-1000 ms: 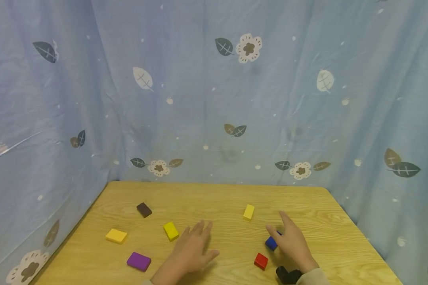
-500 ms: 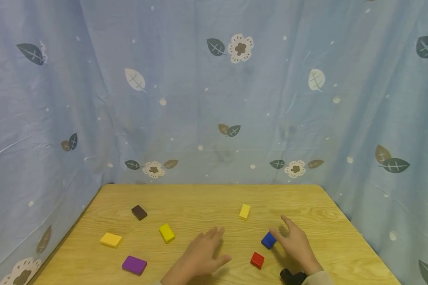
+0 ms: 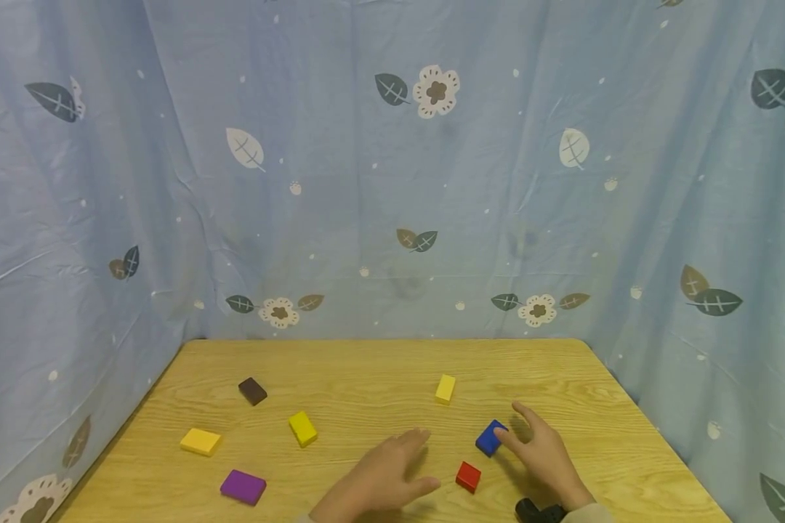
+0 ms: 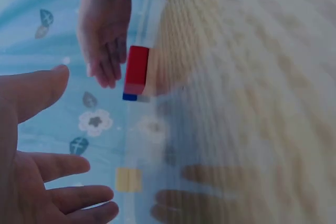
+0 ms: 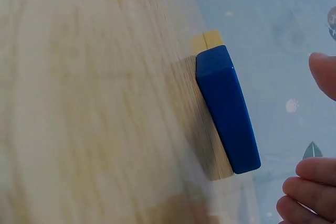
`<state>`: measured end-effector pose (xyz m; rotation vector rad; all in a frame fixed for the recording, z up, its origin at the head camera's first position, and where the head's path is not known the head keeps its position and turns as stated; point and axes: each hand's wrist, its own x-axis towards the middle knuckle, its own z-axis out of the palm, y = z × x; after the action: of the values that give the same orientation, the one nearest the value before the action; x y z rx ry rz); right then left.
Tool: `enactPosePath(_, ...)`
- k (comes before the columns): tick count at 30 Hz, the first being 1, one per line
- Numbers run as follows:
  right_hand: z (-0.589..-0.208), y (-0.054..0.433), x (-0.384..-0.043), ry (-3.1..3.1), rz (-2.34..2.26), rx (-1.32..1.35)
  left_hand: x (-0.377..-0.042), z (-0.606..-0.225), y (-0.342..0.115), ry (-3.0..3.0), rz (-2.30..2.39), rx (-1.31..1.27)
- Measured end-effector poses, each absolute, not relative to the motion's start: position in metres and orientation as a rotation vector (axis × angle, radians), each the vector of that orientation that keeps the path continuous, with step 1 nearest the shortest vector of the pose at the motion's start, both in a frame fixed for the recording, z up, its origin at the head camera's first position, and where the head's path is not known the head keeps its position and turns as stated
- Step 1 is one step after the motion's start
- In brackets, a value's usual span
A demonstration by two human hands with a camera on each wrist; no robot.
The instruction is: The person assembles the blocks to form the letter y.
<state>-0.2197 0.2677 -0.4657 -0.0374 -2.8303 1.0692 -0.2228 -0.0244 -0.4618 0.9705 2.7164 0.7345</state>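
Note:
My left hand (image 3: 386,472) hovers over the near middle of the table, fingers extended and thumb apart, holding nothing. To its right lies a small red block (image 3: 468,477), apart from the thumb. My right hand (image 3: 541,452) is beside a blue block (image 3: 490,438), thumb and fingers spread. In the right wrist view a gap separates the fingers (image 5: 315,187) from the blue block (image 5: 228,111), which rests on the table. From the left wrist, the red block (image 4: 137,69) partly hides the blue one, and my left hand (image 4: 47,156) appears open.
A pale yellow block (image 3: 445,389) lies farther back. On the left are a yellow block (image 3: 303,428), an orange-yellow block (image 3: 200,442), a purple block (image 3: 243,487) and a dark brown block (image 3: 253,391). A patterned blue curtain (image 3: 366,218) surrounds the wooden table (image 3: 366,363).
My left hand has moved right, away from the yellow block and closer to the red one. My right hand has drawn slightly right and nearer, uncovering more of the blue block. The view has turned slightly right.

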Motion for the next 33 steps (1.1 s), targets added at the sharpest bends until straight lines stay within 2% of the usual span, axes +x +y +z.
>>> enactPosePath(16,-0.476,0.267,-0.224,-2.817,1.098,0.006,-0.230,-0.477,0.004,2.558,0.921,1.028)
enactPosePath(33,-0.485,0.268,-0.223,-2.836,1.101,-0.017,-0.221,-0.482,0.015,2.585,0.911,1.016)
